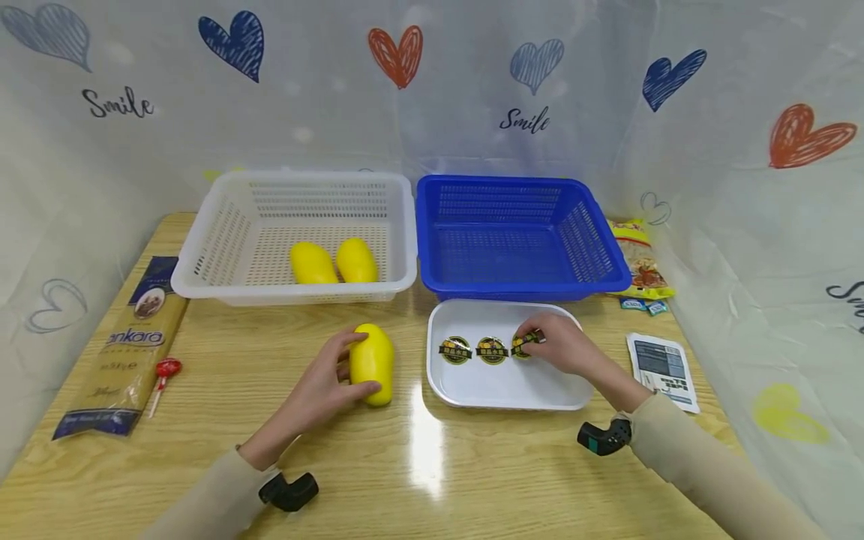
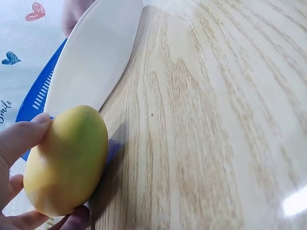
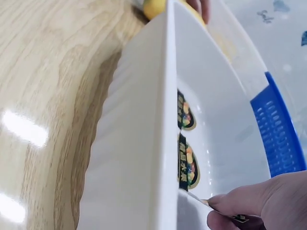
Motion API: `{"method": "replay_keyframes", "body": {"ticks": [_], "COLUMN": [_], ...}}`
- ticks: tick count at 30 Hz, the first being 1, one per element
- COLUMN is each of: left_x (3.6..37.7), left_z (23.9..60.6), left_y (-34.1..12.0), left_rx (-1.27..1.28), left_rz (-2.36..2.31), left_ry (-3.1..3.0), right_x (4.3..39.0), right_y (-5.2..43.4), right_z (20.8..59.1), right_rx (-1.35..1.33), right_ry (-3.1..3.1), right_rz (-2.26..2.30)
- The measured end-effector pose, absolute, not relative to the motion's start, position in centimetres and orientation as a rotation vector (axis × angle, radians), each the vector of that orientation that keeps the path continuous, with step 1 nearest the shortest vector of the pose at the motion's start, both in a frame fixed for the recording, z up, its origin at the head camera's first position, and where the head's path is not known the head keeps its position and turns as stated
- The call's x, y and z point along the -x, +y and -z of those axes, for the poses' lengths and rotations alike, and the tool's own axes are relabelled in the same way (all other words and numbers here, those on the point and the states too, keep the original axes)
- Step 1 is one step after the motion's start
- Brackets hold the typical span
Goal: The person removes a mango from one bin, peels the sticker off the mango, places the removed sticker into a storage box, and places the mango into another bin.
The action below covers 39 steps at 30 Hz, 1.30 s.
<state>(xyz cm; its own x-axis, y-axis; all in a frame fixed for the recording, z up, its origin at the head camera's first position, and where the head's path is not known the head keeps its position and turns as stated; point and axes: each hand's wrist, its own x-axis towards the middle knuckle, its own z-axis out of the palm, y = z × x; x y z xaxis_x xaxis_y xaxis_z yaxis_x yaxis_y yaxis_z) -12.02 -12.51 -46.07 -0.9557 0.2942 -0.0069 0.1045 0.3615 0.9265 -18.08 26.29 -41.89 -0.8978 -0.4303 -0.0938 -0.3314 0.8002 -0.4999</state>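
We've got the left hand (image 1: pixel 322 390) wrapped round a smooth yellow mango (image 1: pixel 372 364) lying on the wooden table (image 1: pixel 223 352), centre-left of frame, w/ the right hand (image 1: pixel 560 346) pinching a round black-and-gold sticker (image 1: pixel 524 344) in the shallow white plastic tray (image 1: pixel 502 390), centre-right. Risks, imo: sticker could curl and stick to fingers; mango could roll if the grip slackens.

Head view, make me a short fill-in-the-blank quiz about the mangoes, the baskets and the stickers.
1. The left hand grips one mango on the ____.
2. Two mangoes lie in the ____ basket.
3. The blue basket holds ____ mangoes.
4. The right hand pinches a sticker in the white ____.

Missing words: table; white; no; tray
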Motion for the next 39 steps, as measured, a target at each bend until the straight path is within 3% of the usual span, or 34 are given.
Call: {"method": "replay_keyframes", "body": {"ticks": [39], "left_x": [12.2], "left_z": [46.0], "left_y": [-12.3], "left_rx": [-0.404], "left_rz": [-1.593], "left_ry": [2.489], "right_x": [18.4], "right_y": [26.2], "right_z": [42.9], "right_rx": [0.58], "right_ry": [2.745], "right_rz": [0.552]}}
